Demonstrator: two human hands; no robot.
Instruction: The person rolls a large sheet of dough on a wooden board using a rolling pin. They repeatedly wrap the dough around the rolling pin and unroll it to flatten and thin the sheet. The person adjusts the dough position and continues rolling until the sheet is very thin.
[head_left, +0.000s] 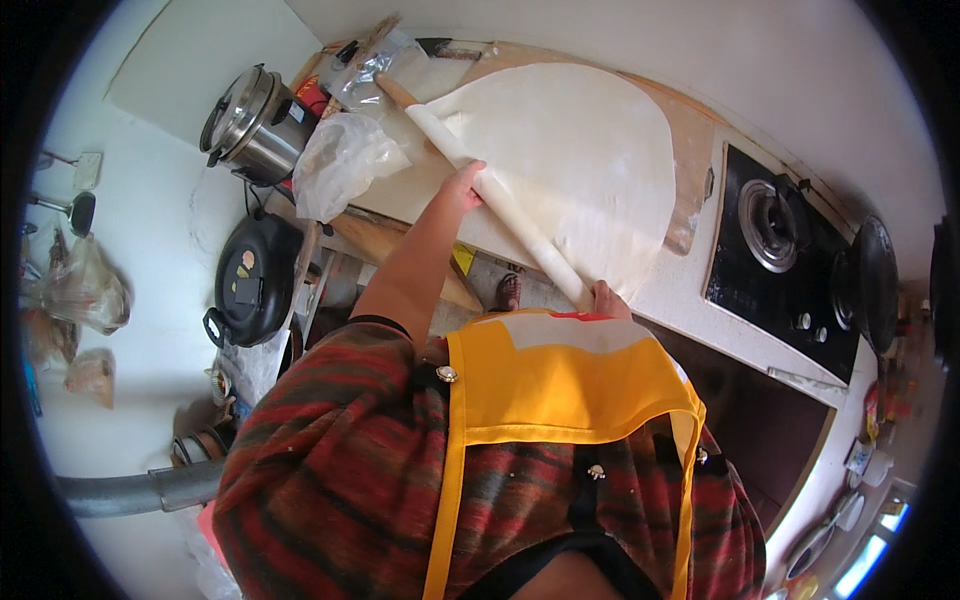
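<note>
A broad, thin sheet of dough (577, 150) lies over a wooden board (682, 217) on the counter. Its near-left edge is wrapped around a long wooden rolling pin (395, 90), which slants from the upper left down toward my body. The pin's far tip shows bare wood. My left hand (465, 186) grips the dough-covered pin around its middle. Close to the apron (555, 382), my right hand (609, 300) holds the pin's near end; the apron hides part of that hand.
Left of the dough are a crumpled plastic bag (341, 161) and a lidded steel pot (259, 127). A black electric pan (257, 281) stands nearer on the left. To the right, a gas hob (780, 255) is set into the counter, with a wok (874, 285) at its far side.
</note>
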